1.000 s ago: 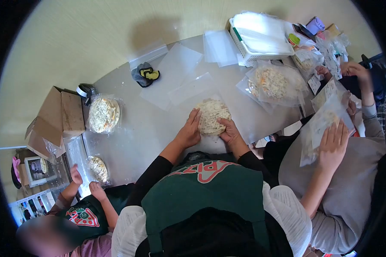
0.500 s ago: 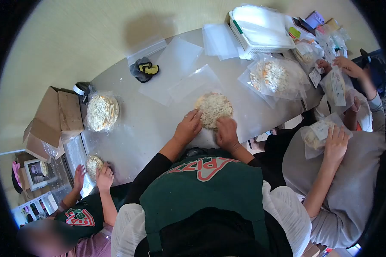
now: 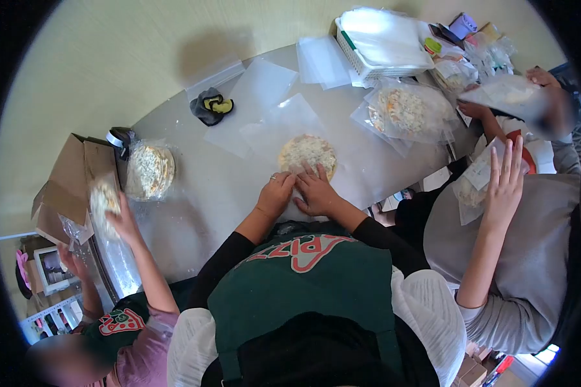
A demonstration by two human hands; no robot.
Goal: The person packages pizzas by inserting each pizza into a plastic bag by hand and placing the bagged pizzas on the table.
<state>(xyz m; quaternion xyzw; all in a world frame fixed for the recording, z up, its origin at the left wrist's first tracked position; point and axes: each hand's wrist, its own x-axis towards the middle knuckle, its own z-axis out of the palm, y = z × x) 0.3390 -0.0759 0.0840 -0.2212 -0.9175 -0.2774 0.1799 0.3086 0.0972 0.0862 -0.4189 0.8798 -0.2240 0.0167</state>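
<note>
A round pizza topped with shredded cheese (image 3: 313, 147) lies on the table in front of me. The clear plastic bag (image 3: 297, 116) extends beyond its far side, and the film seems to cover part of the pizza. My left hand (image 3: 276, 195) is at the pizza's near left edge, fingers curled together against it; a ring shows on one finger. Close beside it, my right hand (image 3: 317, 195) rests with fingers spread over the near edge of the pizza. The thumbs are close together, and what lies under the fingertips is hidden.
More clear bags (image 3: 323, 61) lie near a white basket (image 3: 384, 72) of bags. Bagged pizzas (image 3: 400, 113) sit right, a wrapped stack (image 3: 150, 171) left, near a cardboard box (image 3: 77, 187). A grey-and-yellow cloth item (image 3: 211, 106) lies at the back. Co-workers flank me, handling pizzas.
My right hand has gone from a closed grip at the pizza's right side to fingers spread on its near edge. The pizza sits further under the film. The left co-worker has lifted a pizza.
</note>
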